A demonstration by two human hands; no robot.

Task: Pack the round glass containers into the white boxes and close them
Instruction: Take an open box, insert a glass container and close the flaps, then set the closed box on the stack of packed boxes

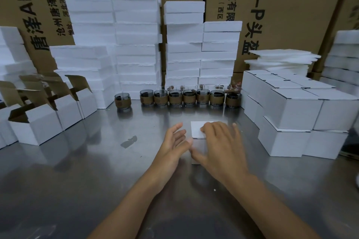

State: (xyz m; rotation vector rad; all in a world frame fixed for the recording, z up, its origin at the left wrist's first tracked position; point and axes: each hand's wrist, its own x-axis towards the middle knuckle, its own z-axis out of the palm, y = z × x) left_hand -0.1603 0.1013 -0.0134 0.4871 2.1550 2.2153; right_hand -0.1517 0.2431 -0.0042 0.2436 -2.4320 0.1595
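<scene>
Far left: open white boxes point(37, 122) on the steel table point(77, 180), flaps up, brown on the inner side; contents hidden behind the flaps. Behind and further right, tall stacks of white foam blocks point(134, 35) against brown cartons point(281, 6).

At the foot of the foam, a lone glass container point(122, 100), upright, smoky glass with a brown band round it, something dark inside, too small to tell what. Right of it, past a gap, seven more glass containers point(189, 98) in a row, close side by side, banded alike, each dark within.

Nearer the camera, left hand point(172, 141): fingers straight and loosely spread, gripping nothing, just beside the left side of a closed white box point(196, 131) at table centre. Right hand point(219, 141): flat over that box's lid, fingers spread, thumb down the front face, blurred. Contents of this box out of sight.

Far right: stacked closed white boxes point(291, 110), lids shut, loose foam sheets point(281, 60) piled behind.
</scene>
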